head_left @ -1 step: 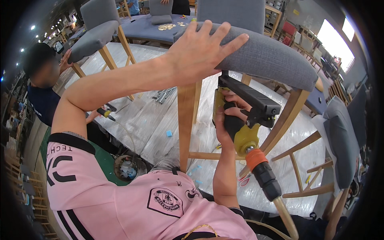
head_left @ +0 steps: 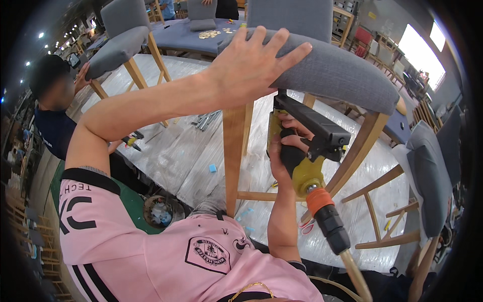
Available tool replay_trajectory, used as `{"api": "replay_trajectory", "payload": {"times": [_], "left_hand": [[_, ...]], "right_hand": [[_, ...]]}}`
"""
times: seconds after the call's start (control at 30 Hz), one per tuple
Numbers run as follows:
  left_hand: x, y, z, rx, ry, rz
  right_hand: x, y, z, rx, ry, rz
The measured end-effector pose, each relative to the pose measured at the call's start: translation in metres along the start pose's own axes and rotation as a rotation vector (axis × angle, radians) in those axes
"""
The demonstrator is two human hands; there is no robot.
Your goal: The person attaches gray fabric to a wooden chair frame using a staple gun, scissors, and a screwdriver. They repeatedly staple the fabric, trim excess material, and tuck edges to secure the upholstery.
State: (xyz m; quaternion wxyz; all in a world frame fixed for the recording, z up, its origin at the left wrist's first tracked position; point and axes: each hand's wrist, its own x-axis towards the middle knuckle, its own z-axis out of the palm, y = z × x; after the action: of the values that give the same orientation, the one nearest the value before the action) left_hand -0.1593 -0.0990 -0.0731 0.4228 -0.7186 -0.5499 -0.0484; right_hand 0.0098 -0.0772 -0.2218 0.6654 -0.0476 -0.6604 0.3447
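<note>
A grey upholstered chair [head_left: 332, 70] with wooden legs stands in front of me. My left hand [head_left: 254, 63] lies over the near left corner of its seat, fingers spread on the fabric. Below the seat, my right hand [head_left: 289, 138] is wrapped round the grip of a yellow and black pneumatic staple gun [head_left: 308, 173]. The gun's nose points up and meets the seat's underside close to the front left leg; the exact contact point is hidden. An orange and black coupling [head_left: 322, 206] joins the gun to an air hose [head_left: 354, 274].
Clear plastic film covers the worktable [head_left: 188, 156]. On it lie a blue block [head_left: 213, 168], red-handled scissors [head_left: 307, 227] and several metal rods [head_left: 205, 120]. At left a co-worker [head_left: 53, 100] holds another grey chair [head_left: 123, 40] and a power tool [head_left: 133, 140]. One more chair [head_left: 427, 171] lies tipped at right.
The staple gun and its hose have shifted very slightly to the left. The co-worker's power tool has moved a little left. My left hand stays in place.
</note>
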Motion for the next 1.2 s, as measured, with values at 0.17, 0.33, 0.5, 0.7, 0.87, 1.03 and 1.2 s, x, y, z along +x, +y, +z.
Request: {"api": "replay_trajectory", "payload": {"times": [0.17, 0.33, 0.5, 0.7, 0.87, 1.03, 1.2], "left_hand": [[-0.002, -0.001, 0.002, -0.021, -0.023, -0.012], [-0.002, -0.024, 0.012, -0.029, -0.023, -0.033], [0.005, -0.019, 0.009, -0.006, -0.015, -0.023], [0.006, -0.01, 0.002, -0.001, -0.008, -0.013], [0.012, -0.019, 0.004, -0.07, -0.053, -0.031], [0.019, -0.066, -0.001, -0.669, -0.108, -0.17], [-0.01, -0.115, 0.074, -1.337, 0.123, -0.393]], "right_hand": [[-0.019, 0.002, 0.013, 0.142, 0.144, 0.331], [0.002, 0.003, 0.035, -0.173, 0.014, 0.165], [0.007, 0.001, 0.031, -0.052, 0.046, 0.118], [0.012, -0.022, 0.023, 0.499, 0.191, 0.607], [0.027, -0.005, 0.015, -0.022, -0.043, 0.031], [-0.021, -0.019, -0.026, -0.14, 0.155, 0.085], [-0.1, -0.037, -0.087, 0.229, 0.552, 0.239]]}}
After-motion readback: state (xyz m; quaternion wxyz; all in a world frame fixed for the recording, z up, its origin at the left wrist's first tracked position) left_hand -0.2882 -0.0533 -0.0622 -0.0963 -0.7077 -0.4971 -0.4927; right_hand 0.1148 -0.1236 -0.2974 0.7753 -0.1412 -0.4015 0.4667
